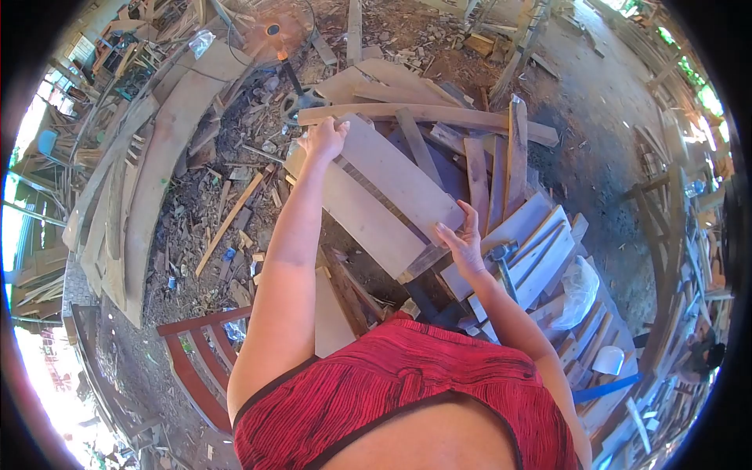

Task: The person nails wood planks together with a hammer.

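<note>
A wooden piece made of two wide pale boards [407, 172] with a dark slot between them lies slanted in front of me. At its far left end, my left hand [325, 139] is closed over the edge, with its fingers partly hidden. My right hand [464, 239] grips the near right corner, thumb on one side and fingers on the other. A narrow strip of wood [427, 262] runs across the near end of the boards. Just right of my right wrist is a hammer [503, 254], its metal head uppermost.
Loose planks [478, 172] are stacked behind and right of the boards. A clear plastic bag [577, 294] lies on planks at right. Long curved boards [168, 149] stand at left, near a reddish slatted frame [200, 364]. A fan-like stand [301, 102] rises beyond. Wood scraps litter the ground.
</note>
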A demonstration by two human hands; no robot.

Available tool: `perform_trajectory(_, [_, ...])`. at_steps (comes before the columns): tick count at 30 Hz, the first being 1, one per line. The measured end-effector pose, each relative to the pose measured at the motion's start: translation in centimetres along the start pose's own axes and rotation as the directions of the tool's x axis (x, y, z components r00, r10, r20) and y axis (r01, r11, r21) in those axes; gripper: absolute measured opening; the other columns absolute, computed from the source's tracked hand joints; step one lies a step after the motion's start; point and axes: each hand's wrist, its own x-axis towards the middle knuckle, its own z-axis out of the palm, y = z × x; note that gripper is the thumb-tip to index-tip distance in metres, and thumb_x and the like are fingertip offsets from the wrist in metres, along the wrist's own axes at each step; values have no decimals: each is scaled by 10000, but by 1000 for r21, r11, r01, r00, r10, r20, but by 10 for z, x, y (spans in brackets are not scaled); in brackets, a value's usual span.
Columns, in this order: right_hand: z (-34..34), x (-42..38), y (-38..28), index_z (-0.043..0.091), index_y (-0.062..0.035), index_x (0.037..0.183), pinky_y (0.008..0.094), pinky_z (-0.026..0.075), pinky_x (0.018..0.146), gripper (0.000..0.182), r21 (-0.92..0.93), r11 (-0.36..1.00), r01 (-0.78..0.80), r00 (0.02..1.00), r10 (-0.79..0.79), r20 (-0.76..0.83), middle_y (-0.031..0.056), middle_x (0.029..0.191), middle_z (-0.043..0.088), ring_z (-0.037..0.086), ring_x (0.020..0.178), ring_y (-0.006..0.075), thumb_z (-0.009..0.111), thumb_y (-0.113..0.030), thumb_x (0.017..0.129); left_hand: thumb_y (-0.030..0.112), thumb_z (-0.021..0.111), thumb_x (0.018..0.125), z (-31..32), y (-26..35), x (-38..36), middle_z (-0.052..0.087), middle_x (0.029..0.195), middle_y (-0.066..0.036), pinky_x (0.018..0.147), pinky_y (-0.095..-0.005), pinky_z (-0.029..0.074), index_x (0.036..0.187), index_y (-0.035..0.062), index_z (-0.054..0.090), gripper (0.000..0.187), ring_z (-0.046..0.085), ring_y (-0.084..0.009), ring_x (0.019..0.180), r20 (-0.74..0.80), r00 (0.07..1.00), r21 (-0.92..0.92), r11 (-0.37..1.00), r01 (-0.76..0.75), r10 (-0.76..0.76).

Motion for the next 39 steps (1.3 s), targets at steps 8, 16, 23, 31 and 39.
perform_trajectory(8, [2, -2, -1, 319, -115, 1357, 268, 529, 814, 638, 10, 1000, 3, 1000, -3, -9, 44, 1147, 504, 568, 971, 118, 696, -43, 848, 499, 491, 929, -3, 14, -4, 615, 1214, -152, 1043, -645, 224, 1185, 106, 579, 476, 534, -310, 1196, -11, 1000, -37, 999, -21, 21])
perform_trajectory(16, [5, -3, -1, 316, -92, 1350, 257, 515, 789, 627, 29, 1000, 7, 1000, -7, -20, 54, 1078, 532, 572, 936, 113, 693, -45, 851, 505, 451, 943, 7, 11, -5, 584, 1269, -154, 1050, -649, 213, 1232, 96, 559, 512, 508, -319, 1227, -87, 995, -29, 998, -58, 56])
perform_trajectory(23, [4, 0, 10, 300, -57, 1336, 259, 496, 785, 634, -24, 999, 48, 998, -49, -44, 92, 1099, 536, 575, 926, 134, 701, -57, 845, 495, 412, 955, 5, 15, -3, 574, 1286, -157, 1053, -641, 215, 1301, 99, 522, 537, 528, -328, 1211, 21, 999, 25, 999, -25, 24])
perform_trajectory(31, [7, -2, 15, 290, -59, 1333, 267, 496, 803, 628, 62, 995, 77, 996, -74, -49, 84, 1094, 539, 573, 946, 131, 693, -63, 851, 593, 338, 941, 17, 8, 7, 538, 1339, -152, 1053, -629, 236, 1343, 131, 485, 630, 506, -351, 1242, -13, 997, 57, 995, -80, 80])
perform_trajectory(39, [5, -3, 16, 296, -58, 1341, 272, 497, 814, 643, 17, 995, 98, 995, -97, -33, 94, 1146, 518, 568, 976, 137, 705, -81, 846, 514, 531, 894, 9, 18, -20, 509, 1340, -137, 1040, -591, 273, 1350, 162, 469, 579, 424, -338, 1287, -268, 920, 91, 958, -271, 285])
